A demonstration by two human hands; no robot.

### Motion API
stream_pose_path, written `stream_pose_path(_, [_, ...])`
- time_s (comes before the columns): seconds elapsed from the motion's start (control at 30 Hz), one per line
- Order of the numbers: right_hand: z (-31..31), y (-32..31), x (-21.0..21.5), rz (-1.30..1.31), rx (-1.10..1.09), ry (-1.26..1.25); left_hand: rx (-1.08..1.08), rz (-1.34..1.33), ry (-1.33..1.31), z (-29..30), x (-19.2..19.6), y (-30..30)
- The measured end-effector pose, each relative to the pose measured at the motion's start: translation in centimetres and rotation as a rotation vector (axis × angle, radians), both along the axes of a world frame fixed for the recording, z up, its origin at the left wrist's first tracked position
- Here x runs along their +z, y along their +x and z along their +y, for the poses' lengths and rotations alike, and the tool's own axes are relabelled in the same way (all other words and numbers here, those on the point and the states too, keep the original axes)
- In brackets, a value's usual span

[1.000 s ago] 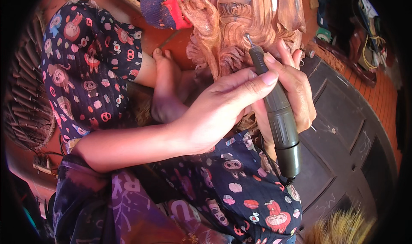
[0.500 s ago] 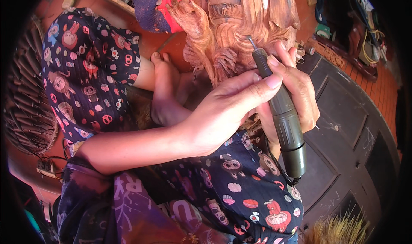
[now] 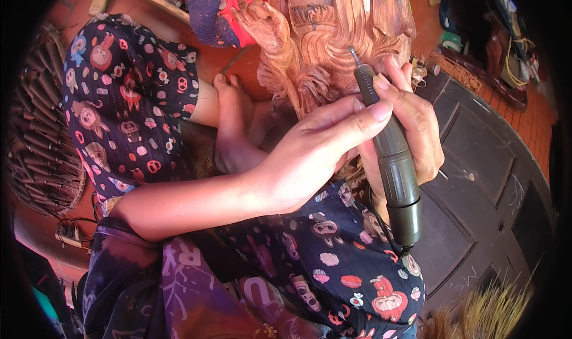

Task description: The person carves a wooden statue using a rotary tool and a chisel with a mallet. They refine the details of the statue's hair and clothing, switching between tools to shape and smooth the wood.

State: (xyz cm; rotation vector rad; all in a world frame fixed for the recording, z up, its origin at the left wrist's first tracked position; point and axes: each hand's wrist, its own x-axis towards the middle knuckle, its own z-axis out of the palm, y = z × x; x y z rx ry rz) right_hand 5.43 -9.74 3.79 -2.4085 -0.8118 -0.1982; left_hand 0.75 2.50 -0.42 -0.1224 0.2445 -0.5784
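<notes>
A reddish-brown wooden carving (image 3: 333, 35) with curled relief stands in front of me, top centre. My right hand (image 3: 420, 133) is wrapped around a dark green rotary tool (image 3: 390, 154), a pen-shaped handpiece. Its thin bit points up against the carving. My left hand (image 3: 316, 157) reaches across from the left, with its thumb tip pressed on the tool's upper body and its fingers curled under it, next to the carving's lower edge. The tool's cord leaves from its lower end. My bare foot (image 3: 232, 130) rests beside the carving's base.
A dark panelled wooden board (image 3: 476, 178) lies at right under the carving. At far left is a woven basket (image 3: 42, 142) of dark sticks. A straw brush (image 3: 488, 315) sits at lower right, with tools and cables at upper right. My patterned trousers (image 3: 125, 94) fill the left and the bottom.
Both hands keep the same hold on the tool. The bit has shifted only slightly along the carving, and the view has drifted a little.
</notes>
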Motion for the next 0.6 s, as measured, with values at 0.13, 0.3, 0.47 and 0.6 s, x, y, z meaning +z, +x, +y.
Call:
stream_pose_path(0.13, [-0.4,-0.2,0.2,0.027,0.041,-0.080,-0.040,0.040,0.004,0.2,-0.1,-0.3])
stream_pose_path(0.3, [0.2,-0.5,-0.1,0.015,0.016,-0.054,-0.057,-0.013,0.019,0.6,-0.6,-0.5])
stream_pose_path(0.47, [0.2,-0.8,-0.9,-0.087,-0.015,0.017,-0.064,-0.025,0.052,0.8,-0.3,-0.6])
stream_pose_path(0.6, [0.0,-1.3,-0.2,-0.075,-0.052,-0.025,-0.055,-0.027,0.032,0.5,0.2,-0.6])
